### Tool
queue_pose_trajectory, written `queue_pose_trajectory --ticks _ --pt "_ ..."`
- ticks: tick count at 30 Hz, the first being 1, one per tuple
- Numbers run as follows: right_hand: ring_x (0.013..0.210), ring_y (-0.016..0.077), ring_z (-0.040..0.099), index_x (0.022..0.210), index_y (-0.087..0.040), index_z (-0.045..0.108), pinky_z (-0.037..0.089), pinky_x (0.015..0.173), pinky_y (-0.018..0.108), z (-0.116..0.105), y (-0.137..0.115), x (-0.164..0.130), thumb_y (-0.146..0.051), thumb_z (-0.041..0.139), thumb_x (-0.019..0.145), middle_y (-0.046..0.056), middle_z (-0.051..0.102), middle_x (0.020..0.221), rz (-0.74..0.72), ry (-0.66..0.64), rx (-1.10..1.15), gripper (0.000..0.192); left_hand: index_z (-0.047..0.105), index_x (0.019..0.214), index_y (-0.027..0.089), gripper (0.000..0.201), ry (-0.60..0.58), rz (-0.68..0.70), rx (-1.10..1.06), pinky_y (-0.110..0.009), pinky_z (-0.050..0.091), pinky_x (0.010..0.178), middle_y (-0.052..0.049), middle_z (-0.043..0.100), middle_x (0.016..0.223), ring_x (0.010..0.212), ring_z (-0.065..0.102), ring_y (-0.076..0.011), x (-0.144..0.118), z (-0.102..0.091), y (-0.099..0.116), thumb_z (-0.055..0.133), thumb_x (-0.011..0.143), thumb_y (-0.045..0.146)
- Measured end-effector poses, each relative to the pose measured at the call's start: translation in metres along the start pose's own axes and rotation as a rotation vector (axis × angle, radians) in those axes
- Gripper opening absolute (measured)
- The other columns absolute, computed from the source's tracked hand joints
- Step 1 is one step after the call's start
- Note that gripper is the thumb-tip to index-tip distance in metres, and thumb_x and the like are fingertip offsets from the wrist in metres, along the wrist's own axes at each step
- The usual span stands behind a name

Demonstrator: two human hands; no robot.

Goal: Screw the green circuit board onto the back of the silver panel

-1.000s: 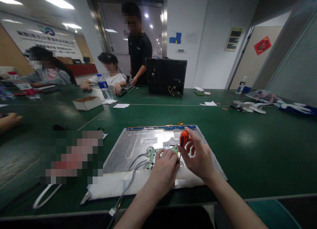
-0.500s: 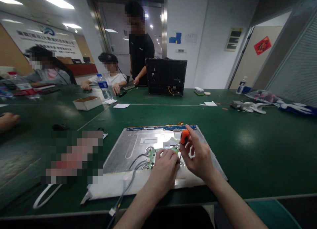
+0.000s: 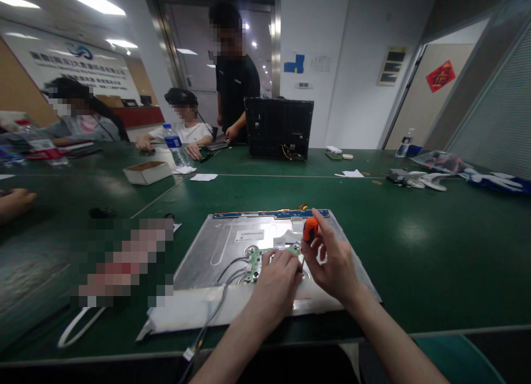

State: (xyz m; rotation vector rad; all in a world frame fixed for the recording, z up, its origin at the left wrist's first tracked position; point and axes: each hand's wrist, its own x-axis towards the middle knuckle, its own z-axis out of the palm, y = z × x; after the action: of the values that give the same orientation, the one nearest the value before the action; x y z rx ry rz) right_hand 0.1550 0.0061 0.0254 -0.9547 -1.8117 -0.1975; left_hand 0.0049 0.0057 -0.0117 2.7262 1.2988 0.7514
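Observation:
A flat metal display panel point(image 3: 199, 262) lies before me, with a green circuit board point(image 3: 254, 268) on its middle. My right hand point(image 3: 335, 265) is closed round an orange and black screwdriver point(image 3: 310, 230). The screwdriver stands nearly upright, its shaft pointing down at the board's right side, and its tip is hidden by my fingers. My left hand point(image 3: 279, 279) bends over the board with its fingers pressed on it, close beside the shaft. Dark cables point(image 3: 224, 295) run from the board's left side toward the front table edge.
On the green table point(image 3: 418, 251) a blurred-out object point(image 3: 120, 268) with a white loop lies left of the panel. Farther back are an open box point(image 3: 147, 172), a water bottle point(image 3: 173, 143) and a black monitor housing point(image 3: 279, 129). Several people are across and to the left.
Hardly anything differs. Both my hands and the screwdriver keep their places on the panel; a hand at the far left edge has shifted slightly right.

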Motion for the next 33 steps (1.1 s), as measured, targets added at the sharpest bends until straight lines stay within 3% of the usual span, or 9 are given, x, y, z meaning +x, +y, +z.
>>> queue_pose_trajectory --ticks 16,33 --pt "0.043 0.0094 0.049 0.143 -0.017 0.029 0.041 0.043 0.021 -0.0001 -0.0013 0.0008 -0.023 0.047 0.093 -0.005 0.055 0.062 -0.027 0.002 -0.015 0.053 0.058 0.096 0.018 0.013 -0.042 -0.026 -0.019 -0.044 0.035 0.099 -0.004 0.063 0.101 0.102 0.055 -0.0234 -0.0005 -0.0003 -0.0009 0.055 0.088 0.009" --pt "0.048 0.0084 0.052 0.141 -0.019 0.032 0.045 0.045 0.02 0.0024 0.003 -0.0013 -0.026 0.053 0.092 -0.001 0.063 0.074 0.005 0.011 0.002 0.053 0.06 0.094 0.019 0.012 -0.058 -0.047 -0.018 -0.043 0.033 0.098 -0.005 0.064 0.102 0.102 0.055 -0.023 -0.0006 -0.0026 0.0003 0.053 0.089 0.011"
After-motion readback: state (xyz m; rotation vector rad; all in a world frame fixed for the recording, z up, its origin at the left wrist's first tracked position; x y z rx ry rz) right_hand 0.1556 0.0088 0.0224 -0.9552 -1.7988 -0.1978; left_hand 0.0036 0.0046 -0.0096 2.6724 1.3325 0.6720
